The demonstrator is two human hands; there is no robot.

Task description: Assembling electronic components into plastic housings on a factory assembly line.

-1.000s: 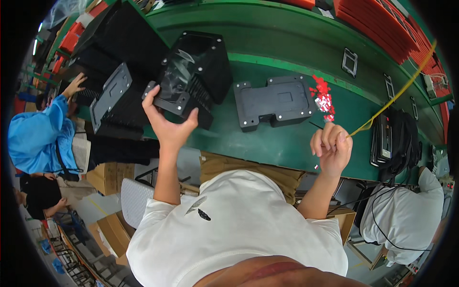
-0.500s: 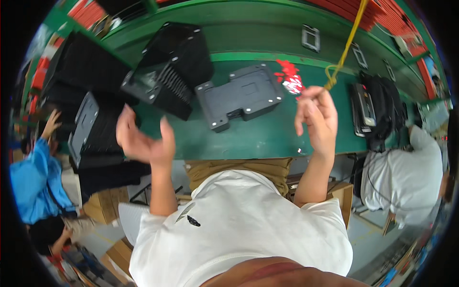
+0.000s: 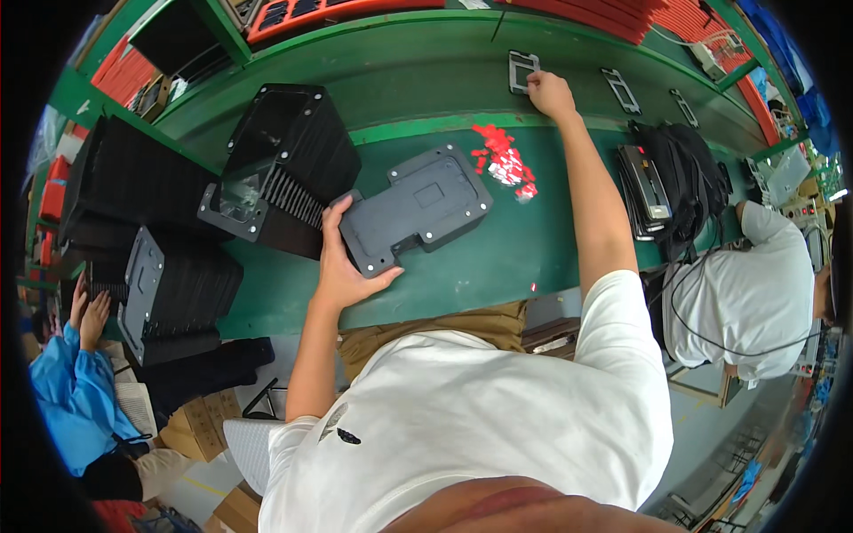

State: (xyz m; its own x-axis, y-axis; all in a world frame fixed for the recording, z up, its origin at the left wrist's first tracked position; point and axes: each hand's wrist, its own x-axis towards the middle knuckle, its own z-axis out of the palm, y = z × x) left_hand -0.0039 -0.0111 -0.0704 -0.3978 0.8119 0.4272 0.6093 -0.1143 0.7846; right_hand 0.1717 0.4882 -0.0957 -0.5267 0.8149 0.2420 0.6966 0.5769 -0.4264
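Observation:
My left hand (image 3: 343, 274) grips the left end of a dark grey plastic panel stack (image 3: 426, 202), its thumb along the near edge and its fingers at the far side. The stack lies flat on the green bench and has white dots near its corners. My right arm is stretched far forward. The fingers of my right hand (image 3: 553, 94) are closed on the right edge of a small grey rectangular frame (image 3: 518, 73) against the green back board. A pile of small red and silvery pieces (image 3: 505, 163) lies between the panel stack and my right forearm.
Tall stacks of black plastic panels (image 3: 306, 133) stand at the left, another stack (image 3: 178, 289) nearer. More grey frames (image 3: 620, 91) sit along the back board. A black backpack (image 3: 689, 182) lies at the right. Co-workers, in blue (image 3: 75, 391) and white (image 3: 742, 302), are on either side.
My left hand has come down onto the left end of the panel stack. My right hand has left the spot beside the yellow cord and red pieces and reached forward to the frame.

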